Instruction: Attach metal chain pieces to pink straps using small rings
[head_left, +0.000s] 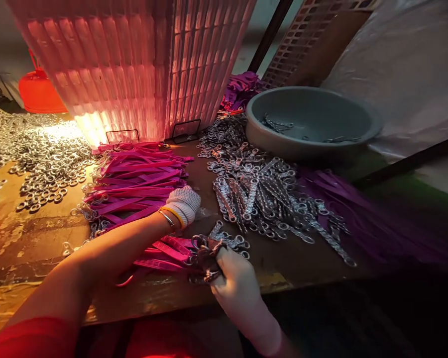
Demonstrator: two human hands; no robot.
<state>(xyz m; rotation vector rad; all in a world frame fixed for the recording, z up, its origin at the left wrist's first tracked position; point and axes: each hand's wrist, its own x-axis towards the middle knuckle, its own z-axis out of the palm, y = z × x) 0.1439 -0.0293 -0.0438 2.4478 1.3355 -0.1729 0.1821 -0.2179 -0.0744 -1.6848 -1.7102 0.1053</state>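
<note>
My left hand, in a white dotted glove, lies at the right end of a pile of magenta straps with metal fittings at their left ends. It looks curled into a fist; the glove's back hides whatever its fingers hold. Nearer the table's front edge, my bare right hand is closed round a bunch of dark pieces with metal rings. Lower magenta straps reach that bunch from the left. Just behind it lie a few loose braided metal-ringed pieces.
Braided ringed pieces are heaped on the right, before a grey basin holding several more. Metal rings spread on the left. A ribbed translucent panel stands behind the straps, near a red container. Purple straps lie far right.
</note>
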